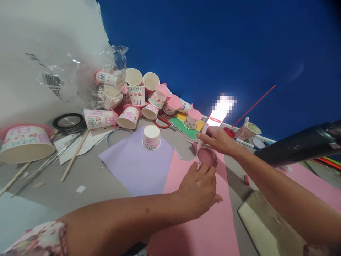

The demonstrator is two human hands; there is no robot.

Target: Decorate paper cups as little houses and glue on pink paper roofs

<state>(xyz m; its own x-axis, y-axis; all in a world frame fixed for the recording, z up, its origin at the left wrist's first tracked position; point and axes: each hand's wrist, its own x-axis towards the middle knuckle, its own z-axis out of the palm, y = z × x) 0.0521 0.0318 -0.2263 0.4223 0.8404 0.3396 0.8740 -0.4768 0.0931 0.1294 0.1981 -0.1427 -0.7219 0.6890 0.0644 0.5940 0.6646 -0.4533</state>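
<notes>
My left hand [198, 190] is closed with its fingertips on the near rim of a round ring [216, 160]. The ring lies on a pink paper sheet [210, 227], whose pink shows through its middle. Just beyond it, my right hand [220, 139] grips a slim white marker [203, 137] with a pinkish end, pointing down at the ring's far left rim. A lit phone [217, 117] is right behind the right hand; whether they touch I cannot tell. To the left, an upturned paper cup [151, 138] with drawn windows stands on purple paper [135, 163].
Decorated paper cups [129, 117], some with pink brims, pile up at the back beside a plastic bag [77, 78]. Red-handled scissors [162, 123], black tape [68, 121] and wooden sticks [75, 154] lie around. A black tube [298, 142] juts in from the right.
</notes>
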